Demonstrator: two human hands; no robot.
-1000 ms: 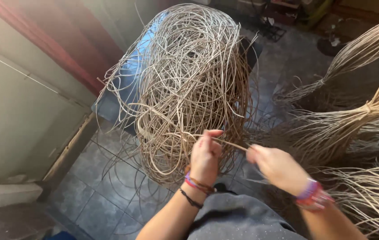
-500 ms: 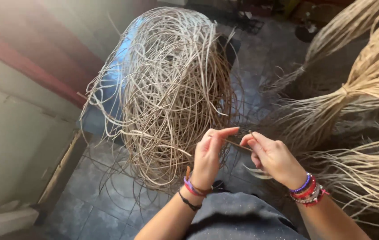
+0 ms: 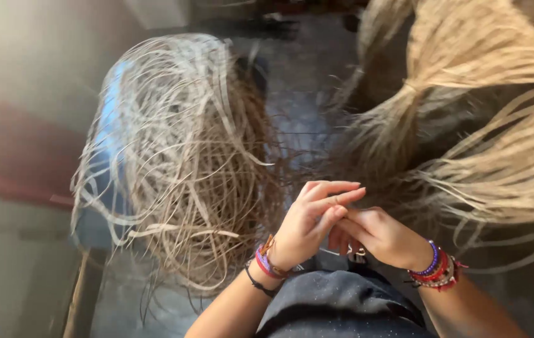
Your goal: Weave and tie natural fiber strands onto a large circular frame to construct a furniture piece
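- Hands first, in the head view, the only one there is: the left hand (image 3: 308,228) and the right hand (image 3: 376,236) now meet in front of the lap, touching at the fingertips. A second ago they were apart with a thin strand stretched between them; half a second ago they had closed in on it.
- Strand: blur hides it now, so I cannot tell whether either hand holds it. If held, it sits where the two hands press together, just right of the tangle.
- Left fingers (image 3: 336,191): stretched out and lying side by side, their tips over the right hand's knuckles. Right fingers (image 3: 347,233): curled inward beneath them. Whether they are clamped on anything cannot be told.
- Tangle of pale cane strips (image 3: 185,163): a loose, rounded heap draped over a blue support, just beyond the left hand. Its place in the picture has shifted with the head, which has swung; the heap itself looks unchanged.
- Bundles of straw-coloured fibre (image 3: 467,100): tied and fanned out at the right, much larger in the picture than before, near the right hand but not touching it.
- Wrists: bead bracelets (image 3: 436,269) on the right, cords on the left.
- Reading, as a judgement: with the span between the hands gone, the work has passed from drawing the strand out to fine handling at its end.
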